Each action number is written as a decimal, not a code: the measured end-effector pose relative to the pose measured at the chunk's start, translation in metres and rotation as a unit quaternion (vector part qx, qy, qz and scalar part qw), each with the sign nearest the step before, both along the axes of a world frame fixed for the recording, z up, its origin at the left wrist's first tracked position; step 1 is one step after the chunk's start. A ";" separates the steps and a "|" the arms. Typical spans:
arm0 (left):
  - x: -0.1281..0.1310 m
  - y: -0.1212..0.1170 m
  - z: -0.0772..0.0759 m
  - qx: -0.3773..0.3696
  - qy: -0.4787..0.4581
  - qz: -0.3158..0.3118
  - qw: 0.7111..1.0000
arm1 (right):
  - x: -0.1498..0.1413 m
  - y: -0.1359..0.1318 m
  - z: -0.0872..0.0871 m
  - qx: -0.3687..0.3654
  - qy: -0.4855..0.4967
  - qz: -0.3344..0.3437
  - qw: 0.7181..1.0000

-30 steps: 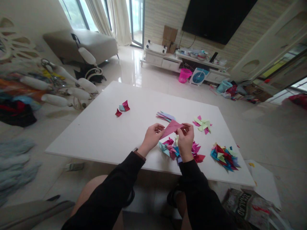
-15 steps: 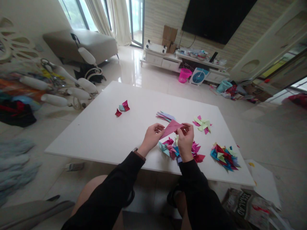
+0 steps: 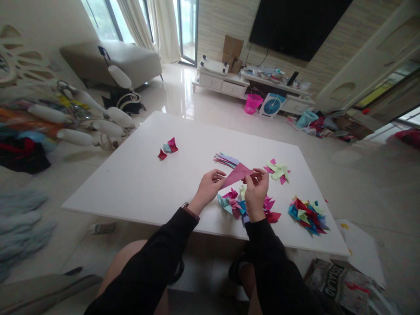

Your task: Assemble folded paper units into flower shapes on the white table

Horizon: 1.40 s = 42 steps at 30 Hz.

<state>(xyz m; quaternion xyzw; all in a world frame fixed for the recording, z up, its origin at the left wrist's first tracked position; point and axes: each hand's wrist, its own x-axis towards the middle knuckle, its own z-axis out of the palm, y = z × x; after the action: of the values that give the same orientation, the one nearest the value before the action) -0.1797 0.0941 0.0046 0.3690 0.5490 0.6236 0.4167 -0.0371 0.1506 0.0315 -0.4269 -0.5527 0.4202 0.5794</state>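
Between my two hands is a pink sheet of folded paper [image 3: 236,174], triangular in outline and held above the table. My left hand [image 3: 211,185] pinches its left corner between thumb and fingers. At its right end, my right hand [image 3: 257,190] grips the paper near the other corner. Under and around my right wrist lies a heap of folded paper pieces [image 3: 232,204] in pink, light blue, blue and magenta, partly hidden by the hand. Just beyond the held paper is a fanned stack of coloured paper sheets [image 3: 226,160].
On the white table [image 3: 138,175], a green and pink paper pile [image 3: 278,170] and a multicoloured folded paper pile [image 3: 307,215] lie to the right. Small folded paper pieces [image 3: 167,148] sit at the far left. A printed bag [image 3: 344,284] stands beside the table's near right corner.
My right hand has shifted slightly to the right, and the pink paper's right end has moved with it. My left hand stays nearly in place, still pinching its corner.
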 end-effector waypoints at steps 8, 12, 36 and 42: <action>-0.002 -0.001 0.006 -0.015 -0.006 0.002 1.000 | 0.006 0.010 -0.002 -0.017 0.094 -0.075 0.993; -0.002 -0.002 0.009 -0.007 -0.005 0.013 1.000 | 0.005 0.012 -0.005 -0.072 0.138 -0.072 0.985; -0.002 -0.003 0.009 0.007 -0.026 0.019 0.999 | 0.001 0.012 -0.007 -0.138 0.186 -0.042 0.972; -0.001 -0.003 0.011 -0.027 -0.114 0.020 0.993 | 0.003 0.014 -0.011 -0.127 0.176 -0.048 0.975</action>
<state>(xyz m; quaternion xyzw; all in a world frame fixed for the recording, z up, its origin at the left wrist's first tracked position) -0.1809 0.0912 0.0158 0.2735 0.5217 0.6546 0.4737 -0.0345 0.1648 0.0209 -0.4426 -0.3629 0.5275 0.6278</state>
